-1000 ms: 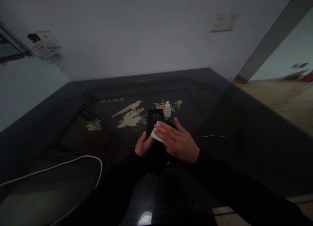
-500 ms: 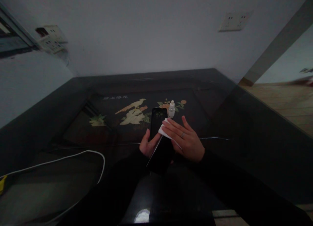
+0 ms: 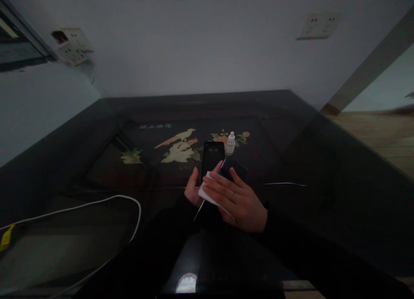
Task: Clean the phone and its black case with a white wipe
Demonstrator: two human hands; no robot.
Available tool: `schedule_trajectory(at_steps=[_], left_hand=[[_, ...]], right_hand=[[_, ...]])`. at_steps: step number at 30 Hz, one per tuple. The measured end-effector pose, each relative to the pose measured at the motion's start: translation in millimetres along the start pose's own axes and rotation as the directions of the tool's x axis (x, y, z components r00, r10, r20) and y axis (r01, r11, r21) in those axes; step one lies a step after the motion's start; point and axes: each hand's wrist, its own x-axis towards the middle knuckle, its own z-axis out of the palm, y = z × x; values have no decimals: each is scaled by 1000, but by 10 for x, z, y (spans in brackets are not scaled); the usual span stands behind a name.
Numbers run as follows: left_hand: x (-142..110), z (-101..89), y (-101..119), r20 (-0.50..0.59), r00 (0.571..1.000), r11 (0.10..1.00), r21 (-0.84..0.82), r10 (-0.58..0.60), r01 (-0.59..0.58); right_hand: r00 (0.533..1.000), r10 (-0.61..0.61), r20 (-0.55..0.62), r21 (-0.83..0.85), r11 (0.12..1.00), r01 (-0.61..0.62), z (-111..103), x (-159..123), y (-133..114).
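Dark glass-topped table (image 3: 284, 118) against a plain white wall (image 3: 194, 44); white rectangular socket plate (image 3: 318, 26) above; pale wooden floorboards (image 3: 381, 139) to the right.

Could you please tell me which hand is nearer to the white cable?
Left: the left hand sits right of the white cable in view; the right hand lies farther right, beyond the left.

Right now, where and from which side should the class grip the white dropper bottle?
Grip its cylindrical body from the right: the white dropper bottle stands upright, tapering to a narrow tip, and a black phone lies close on its left.
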Motion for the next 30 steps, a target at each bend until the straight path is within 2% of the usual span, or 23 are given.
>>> schedule_trajectory(at_steps=[2,3,5,6,7,8,10,12,16,18,21,23,27,30], left_hand=[[-52,-41,33,135,988,959,-261,-80,114],[-85,-60,57,240,965,900,-389,-107,197],[-137,-86,103,470,874,708,-576,-121,408],[-147,-91,120,538,835,628,-611,-117,482],[-143,-90,129,546,829,589,-633,-121,503],[-128,-86,129,520,844,566,-658,-135,496],[-79,-72,111,397,905,562,-719,-151,409],[-42,-65,84,331,933,566,-746,-144,352],[-67,-98,72,434,885,612,-657,-171,441],[-93,-116,84,462,870,648,-612,-173,454],[-100,-101,100,387,909,700,-606,-156,378],[-96,-66,118,325,932,733,-592,-162,334],[-103,-8,216,337,916,755,-536,-219,378],[-116,-17,299,317,915,779,-495,-249,384]], right_hand=[[996,-84,44,40,996,82,45,0,-147],[991,-120,62,56,992,116,60,1,-205],[979,-185,86,77,981,178,72,7,-253],[975,-204,92,79,977,197,69,13,-240],[975,-200,93,73,978,194,63,20,-207],[981,-173,91,57,984,169,56,28,-164],[994,-78,76,19,997,77,45,39,-86],[997,-30,68,12,999,29,46,38,-67],[972,-210,101,101,975,200,68,23,-171],[969,-224,102,107,971,213,71,23,-197],[990,-121,77,71,991,115,63,29,-181],[990,-118,81,79,991,112,58,28,-187],[967,-219,128,129,971,203,57,17,-265],[965,-229,126,113,970,215,57,12,-279]])
